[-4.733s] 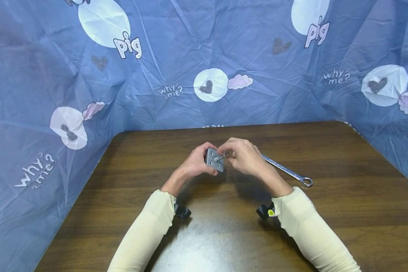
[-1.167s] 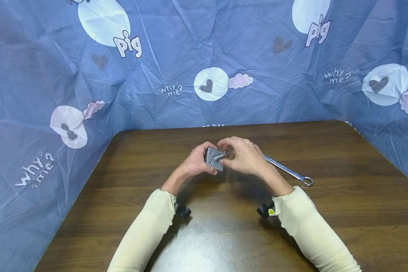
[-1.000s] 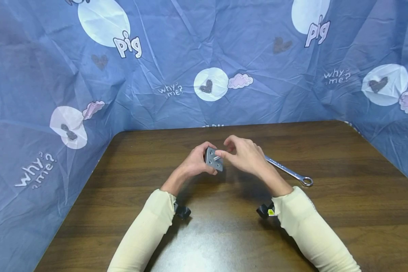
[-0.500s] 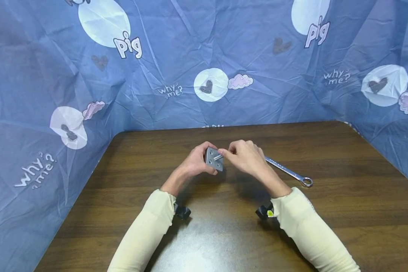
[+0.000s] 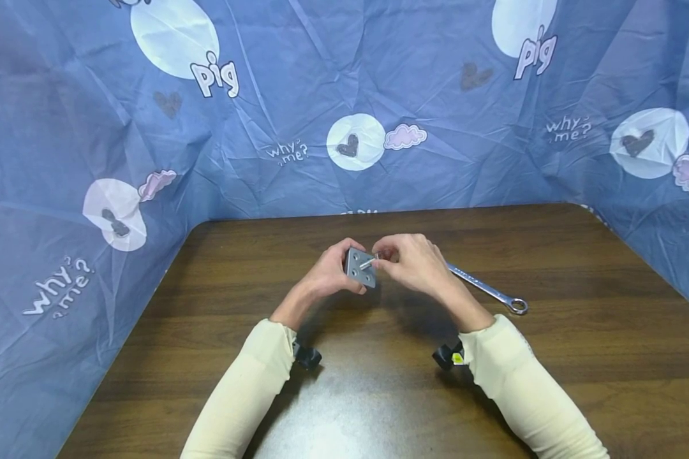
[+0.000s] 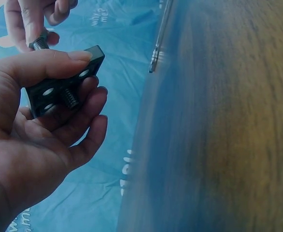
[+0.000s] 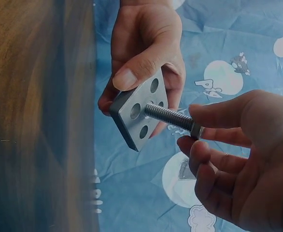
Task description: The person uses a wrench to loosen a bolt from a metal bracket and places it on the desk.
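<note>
My left hand (image 5: 327, 271) grips a square grey metal plate (image 7: 127, 116) by its edges, holding it up over the table. Several round holes pierce the plate. A threaded bolt (image 7: 168, 117) stands in its central hole, most of its shank out on the side facing my right hand (image 5: 416, 262). In the left wrist view the short threaded bolt end (image 6: 71, 98) pokes out of the other face. Thumb and fingers of my right hand pinch the bolt's hex head (image 7: 196, 130), some way off the plate.
A combination wrench (image 5: 488, 288) lies on the wooden table (image 5: 235, 331) to the right, its far end hidden behind my right hand. Behind the table hangs a blue printed cloth (image 5: 287, 83). A black wrist camera (image 5: 307, 357) sits below my left sleeve.
My right fingers have come off the bolt head, spread, swung round and closed on it again. The left hand has kept the plate in nearly the same place. The wrench has not moved.
</note>
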`<state>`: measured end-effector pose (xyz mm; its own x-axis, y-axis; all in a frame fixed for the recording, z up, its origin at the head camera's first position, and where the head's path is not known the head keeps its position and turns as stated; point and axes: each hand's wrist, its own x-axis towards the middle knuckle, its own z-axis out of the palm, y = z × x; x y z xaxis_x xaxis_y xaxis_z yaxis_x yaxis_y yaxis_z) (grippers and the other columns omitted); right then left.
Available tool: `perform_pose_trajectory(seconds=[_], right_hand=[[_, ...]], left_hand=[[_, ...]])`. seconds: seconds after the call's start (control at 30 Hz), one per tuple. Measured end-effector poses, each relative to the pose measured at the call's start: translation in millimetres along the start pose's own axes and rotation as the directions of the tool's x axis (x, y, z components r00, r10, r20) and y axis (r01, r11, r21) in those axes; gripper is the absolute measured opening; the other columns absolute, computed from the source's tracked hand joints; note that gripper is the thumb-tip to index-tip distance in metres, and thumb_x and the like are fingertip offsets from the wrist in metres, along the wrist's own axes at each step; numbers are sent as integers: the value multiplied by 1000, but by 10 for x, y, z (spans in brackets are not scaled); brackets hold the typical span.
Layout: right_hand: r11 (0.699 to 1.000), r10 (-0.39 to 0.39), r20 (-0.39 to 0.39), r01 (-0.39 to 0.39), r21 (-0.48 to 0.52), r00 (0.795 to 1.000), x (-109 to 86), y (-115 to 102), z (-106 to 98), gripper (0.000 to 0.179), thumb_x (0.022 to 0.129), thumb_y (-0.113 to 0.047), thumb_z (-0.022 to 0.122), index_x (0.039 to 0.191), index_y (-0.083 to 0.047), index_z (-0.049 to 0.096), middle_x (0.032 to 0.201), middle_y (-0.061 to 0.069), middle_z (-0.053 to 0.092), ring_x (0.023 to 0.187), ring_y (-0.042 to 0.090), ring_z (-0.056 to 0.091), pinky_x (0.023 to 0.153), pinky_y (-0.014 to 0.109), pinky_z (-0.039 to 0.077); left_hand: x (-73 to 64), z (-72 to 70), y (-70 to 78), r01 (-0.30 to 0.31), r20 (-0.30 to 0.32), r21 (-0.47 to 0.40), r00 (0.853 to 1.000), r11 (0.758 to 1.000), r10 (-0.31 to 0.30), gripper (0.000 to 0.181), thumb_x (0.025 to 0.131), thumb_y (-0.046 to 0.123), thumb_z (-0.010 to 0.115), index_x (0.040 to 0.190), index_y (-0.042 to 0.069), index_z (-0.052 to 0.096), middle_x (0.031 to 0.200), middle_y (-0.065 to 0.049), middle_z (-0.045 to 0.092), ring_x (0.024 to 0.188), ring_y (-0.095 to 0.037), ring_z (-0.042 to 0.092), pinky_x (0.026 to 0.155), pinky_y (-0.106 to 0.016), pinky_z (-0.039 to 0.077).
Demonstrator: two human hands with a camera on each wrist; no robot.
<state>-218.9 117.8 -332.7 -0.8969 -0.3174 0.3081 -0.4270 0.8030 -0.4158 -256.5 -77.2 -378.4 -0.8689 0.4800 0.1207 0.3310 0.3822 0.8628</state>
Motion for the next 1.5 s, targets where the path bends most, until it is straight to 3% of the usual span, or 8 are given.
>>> perform_pose_trajectory(seconds=[0.63, 0.77, 0.9, 0.97, 1.07, 1.17, 1.3, 1.5], right_hand=[[992, -123, -74, 124, 9, 990, -26, 6, 17, 31, 70, 0, 64, 91, -19, 76, 101, -3, 73, 73, 12, 63, 66, 35, 51], [994, -111, -43, 111, 6, 993, -32, 22, 4, 37, 69, -9, 69, 104, -21, 70, 101, -4, 70, 76, 13, 63, 67, 35, 50], [1000, -26, -15, 26, 9, 1000, -23, 21, -6, 46, 74, -37, 73, 116, -22, 62, 103, -3, 70, 90, 18, 65, 75, 41, 51], [999, 38, -8, -38, 5, 999, -17, 19, -5, 47, 79, -53, 68, 113, -22, 63, 100, -3, 70, 94, 19, 66, 75, 42, 51], [991, 130, 12, -130, -11, 991, -10, 18, 4, 50, 86, -68, 51, 100, -22, 66, 86, -3, 68, 83, 18, 64, 66, 39, 47], [983, 179, 48, -177, -41, 983, -7, 15, 20, 57, 90, -70, 39, 83, -21, 66, 68, -4, 58, 69, 17, 56, 56, 34, 40], [984, 172, 75, -168, -52, 982, -2, 5, 35, 57, 94, -64, 40, 75, -17, 67, 60, -4, 49, 61, 15, 50, 50, 31, 34], [990, 138, 71, -136, -31, 988, -3, 7, 14, 42, 92, -54, 53, 81, -18, 71, 65, -4, 61, 60, 14, 52, 51, 29, 37]], left_hand=[[2, 16, 16, -5, -6, 17, 1000, 1000, 5, 69, 57, -3, 81, 120, 2, 53, 100, -16, 67, 81, -14, 60, 72, -24, 49], [4, 21, 11, 0, -5, 8, 1000, 1000, 0, 68, 57, -4, 81, 119, 3, 54, 101, -16, 67, 82, -14, 60, 73, -24, 49], [4, 20, 5, -3, -5, 15, 1000, 1000, 3, 69, 57, -3, 81, 120, 4, 53, 100, -16, 67, 81, -14, 61, 72, -24, 49], [4, 19, 1, -2, -4, 16, 1000, 1000, 2, 68, 57, -3, 81, 119, 3, 53, 99, -16, 67, 80, -15, 61, 72, -24, 49], [3, 19, -4, 4, 0, 18, 1000, 1000, -4, 68, 58, -3, 81, 120, 4, 53, 101, -15, 67, 82, -16, 61, 73, -24, 50], [-1, 19, -7, 8, 5, 20, 1000, 1000, -8, 68, 59, -3, 82, 120, 4, 53, 104, -15, 66, 84, -17, 61, 73, -24, 50], [-4, 16, -8, 4, 6, 19, 1000, 1000, -4, 69, 58, -3, 81, 121, 5, 52, 104, -16, 66, 85, -17, 61, 74, -25, 50], [1, 15, -10, 9, 18, 7, 1000, 1000, -9, 70, 59, -4, 80, 122, 5, 52, 104, -17, 66, 84, -17, 62, 73, -24, 50]])
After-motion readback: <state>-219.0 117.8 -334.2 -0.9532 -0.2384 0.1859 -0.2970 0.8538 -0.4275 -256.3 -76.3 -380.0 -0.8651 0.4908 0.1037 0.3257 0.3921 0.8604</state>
